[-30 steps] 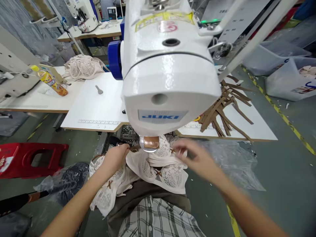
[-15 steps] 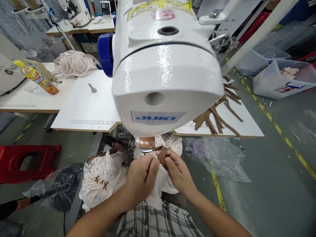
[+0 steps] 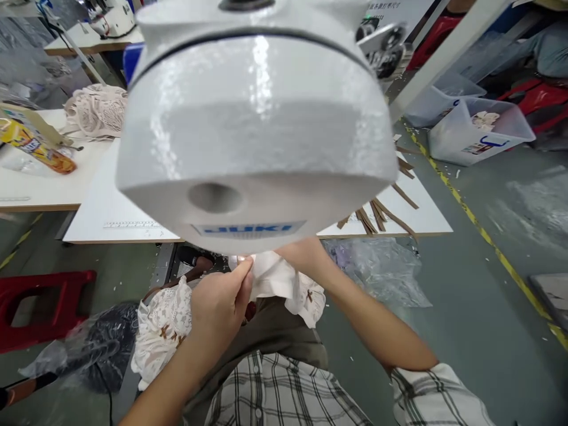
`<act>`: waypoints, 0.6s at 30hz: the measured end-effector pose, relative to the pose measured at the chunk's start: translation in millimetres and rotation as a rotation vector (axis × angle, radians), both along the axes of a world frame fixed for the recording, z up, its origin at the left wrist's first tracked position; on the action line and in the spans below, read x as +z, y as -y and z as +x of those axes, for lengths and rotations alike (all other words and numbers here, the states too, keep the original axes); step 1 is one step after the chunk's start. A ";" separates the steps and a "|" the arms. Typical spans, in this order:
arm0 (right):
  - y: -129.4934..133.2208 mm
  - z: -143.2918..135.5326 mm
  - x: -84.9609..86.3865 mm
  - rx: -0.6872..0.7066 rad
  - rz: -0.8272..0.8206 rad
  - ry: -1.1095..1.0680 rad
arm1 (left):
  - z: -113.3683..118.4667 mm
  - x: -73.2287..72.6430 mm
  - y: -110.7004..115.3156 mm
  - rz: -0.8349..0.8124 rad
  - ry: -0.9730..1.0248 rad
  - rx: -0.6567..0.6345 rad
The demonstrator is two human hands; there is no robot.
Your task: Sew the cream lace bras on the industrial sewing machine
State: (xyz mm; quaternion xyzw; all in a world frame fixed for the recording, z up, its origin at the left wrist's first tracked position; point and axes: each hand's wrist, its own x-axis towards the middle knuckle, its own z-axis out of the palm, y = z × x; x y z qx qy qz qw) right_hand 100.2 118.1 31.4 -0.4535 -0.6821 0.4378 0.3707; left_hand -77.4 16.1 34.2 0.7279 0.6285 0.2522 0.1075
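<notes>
A white lace bra (image 3: pixel 268 275) lies under the head of a white JUKI sewing machine (image 3: pixel 257 148). My left hand (image 3: pixel 217 307) is closed at its left edge, thumb and forefinger pinching the cloth. On the other side, my right hand (image 3: pixel 304 257) reaches under the machine head. Its fingertips are hidden there, so their grip does not show. More white lace (image 3: pixel 166 313) with small brown bows hangs left of my left hand. The needle area and the brown strap are out of sight behind the machine head.
Brown strips (image 3: pixel 377 216) lie on the white tabletop (image 3: pixel 426 207) at right. A drink bottle (image 3: pixel 39 148) and a lace pile (image 3: pixel 95 109) are at left. A red stool (image 3: pixel 48 307), plastic bag (image 3: pixel 377 272) and clear bin (image 3: pixel 479 133) surround the machine.
My right hand has moved up and forward under the machine head. My left hand has shifted left and slightly up. The brown strap has gone out of sight, and my view is closer to the machine.
</notes>
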 end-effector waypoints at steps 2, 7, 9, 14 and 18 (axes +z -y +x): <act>-6.7 -1.0 2.3 0.013 0.059 0.085 | -0.3 2.2 -3.9 0.029 -0.061 0.002; -14.6 -5.0 11.0 0.023 0.121 0.237 | -2.9 7.3 -10.1 0.100 -0.204 -0.026; -15.3 -6.1 12.5 0.012 0.124 0.252 | -3.9 8.1 -11.5 0.143 -0.251 -0.039; -14.7 -6.1 9.0 0.000 0.153 0.198 | -3.8 9.9 -12.9 0.191 -0.284 -0.053; -14.6 -5.9 3.3 -0.006 0.208 0.147 | -3.1 10.0 -12.8 0.223 -0.277 -0.041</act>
